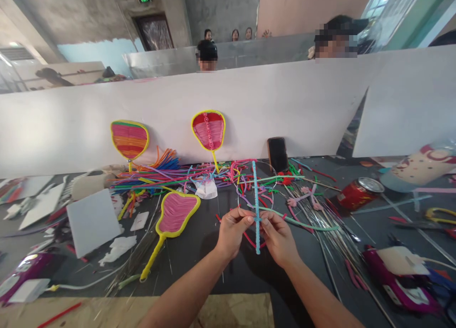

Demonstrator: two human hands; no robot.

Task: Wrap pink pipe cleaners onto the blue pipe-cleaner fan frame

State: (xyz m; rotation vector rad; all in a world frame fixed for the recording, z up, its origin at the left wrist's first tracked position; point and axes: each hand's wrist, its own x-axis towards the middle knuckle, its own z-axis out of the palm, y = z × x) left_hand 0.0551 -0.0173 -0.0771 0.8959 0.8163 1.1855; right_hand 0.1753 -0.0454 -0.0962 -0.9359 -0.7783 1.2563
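A light blue pipe cleaner [255,188] stands upright between my hands, its lower end hanging below my fingers. My left hand [232,230] pinches it from the left, around a small cross-piece or knot at the middle. From the right, my right hand [279,235] pinches the same spot. Behind it is a round wire hoop [274,188] with pink and red pipe cleaner around part of it. To the left lies a pink fan [178,214] with a yellow rim and handle. Two more fans, one striped [130,140] and one red and pink [208,131], lean against the white board.
Loose coloured pipe cleaners [167,176] and metal wires [317,214] cover the black table. A phone [277,154], a red can [360,193], pliers [423,223] and purple glue guns [402,280] stand or lie around. Behind the white board [249,95] people are visible.
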